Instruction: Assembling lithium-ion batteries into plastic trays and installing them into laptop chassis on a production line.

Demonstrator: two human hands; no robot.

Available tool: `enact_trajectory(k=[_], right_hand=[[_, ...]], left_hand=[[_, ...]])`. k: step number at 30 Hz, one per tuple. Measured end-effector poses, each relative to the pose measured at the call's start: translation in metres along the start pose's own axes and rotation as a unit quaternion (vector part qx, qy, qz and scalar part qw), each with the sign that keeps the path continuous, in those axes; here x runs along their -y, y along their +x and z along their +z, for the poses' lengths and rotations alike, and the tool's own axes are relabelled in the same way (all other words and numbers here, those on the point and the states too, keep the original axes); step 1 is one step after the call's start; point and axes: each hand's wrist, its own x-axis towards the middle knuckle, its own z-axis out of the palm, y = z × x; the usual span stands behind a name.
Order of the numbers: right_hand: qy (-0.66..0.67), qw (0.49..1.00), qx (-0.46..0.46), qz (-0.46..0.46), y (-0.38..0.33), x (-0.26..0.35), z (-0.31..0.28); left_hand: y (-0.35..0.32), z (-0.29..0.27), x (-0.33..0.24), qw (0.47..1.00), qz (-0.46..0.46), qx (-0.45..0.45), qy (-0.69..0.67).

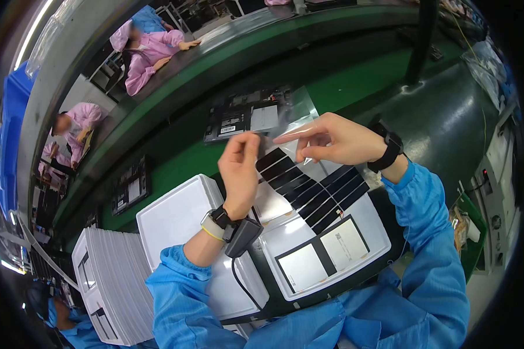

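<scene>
My left hand (240, 168) and my right hand (329, 139) are raised over a white laptop base (355, 232), each pinching a thin clear film (294, 116) between fingertips. The film stretches upward from the base and is see-through, with glare on it. Under the hands a row of black strips (314, 189) runs across the white base. Two pale rectangular patches framed in black (323, 256) lie near its lower edge. A wrist strap with a dark box (241, 235) and cable sits on my left wrist, a black watch (388, 152) on my right.
A white laptop lid (174, 218) lies left of the base, and a stack of white trays (113, 285) further left. Open dark laptop chassis (244, 116) ride the green conveyor (174, 168). Other people in pink coats (151, 49) work at the far side.
</scene>
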Motion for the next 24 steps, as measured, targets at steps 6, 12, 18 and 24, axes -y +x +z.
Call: enact_trajectory(k=[6,12,18,24], right_hand=[[0.148,0.976,-0.146,0.069,-0.047,0.012,-0.046],[0.076,0.933,-0.299,0.186,-0.154,-0.089,-0.104],[-0.444,0.792,-0.376,0.185,-0.145,-0.112,-0.071],[0.184,0.945,-0.270,0.015,-0.038,0.015,0.042]], left_hand=[[0.012,-0.004,-0.027,0.985,-0.031,-0.112,-0.126],[0.001,-0.002,-0.033,0.997,0.026,0.072,-0.021],[-0.007,0.007,-0.042,0.896,0.338,0.065,0.281],[-0.011,0.006,-0.046,0.837,0.419,0.060,0.346]])
